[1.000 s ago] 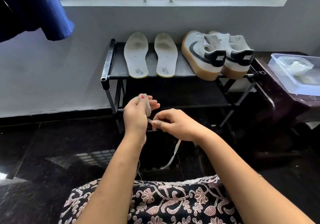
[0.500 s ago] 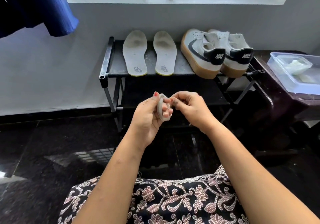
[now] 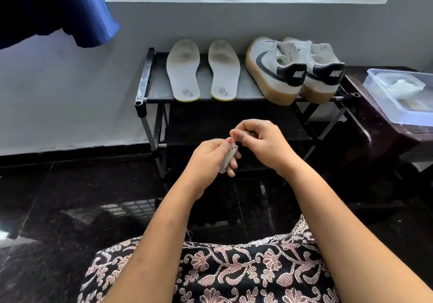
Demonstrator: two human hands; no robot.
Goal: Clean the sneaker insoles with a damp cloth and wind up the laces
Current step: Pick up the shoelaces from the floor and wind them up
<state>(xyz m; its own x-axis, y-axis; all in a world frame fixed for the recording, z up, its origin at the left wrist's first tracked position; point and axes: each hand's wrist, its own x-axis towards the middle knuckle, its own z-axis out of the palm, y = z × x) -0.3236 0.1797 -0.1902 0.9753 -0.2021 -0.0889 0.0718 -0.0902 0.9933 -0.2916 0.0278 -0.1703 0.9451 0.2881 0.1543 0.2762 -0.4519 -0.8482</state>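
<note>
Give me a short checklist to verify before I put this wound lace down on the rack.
1. Lace wound into a bundle around the left hand fingers: ok.
2. Loose end pinched by the right hand: cannot tell, the fingers hide it.
3. Free space on the rack left of the insoles: ok.
4. Sneakers standing steady on the rack: ok.
5. Insoles already wiped: cannot tell, dark marks show near the toes.

Left hand (image 3: 212, 156) grips the wound lace (image 3: 228, 158); right hand (image 3: 260, 142) pinches its end. Insoles (image 3: 184, 70) and sneakers (image 3: 274, 68) lie on the rack (image 3: 144, 77).
</note>
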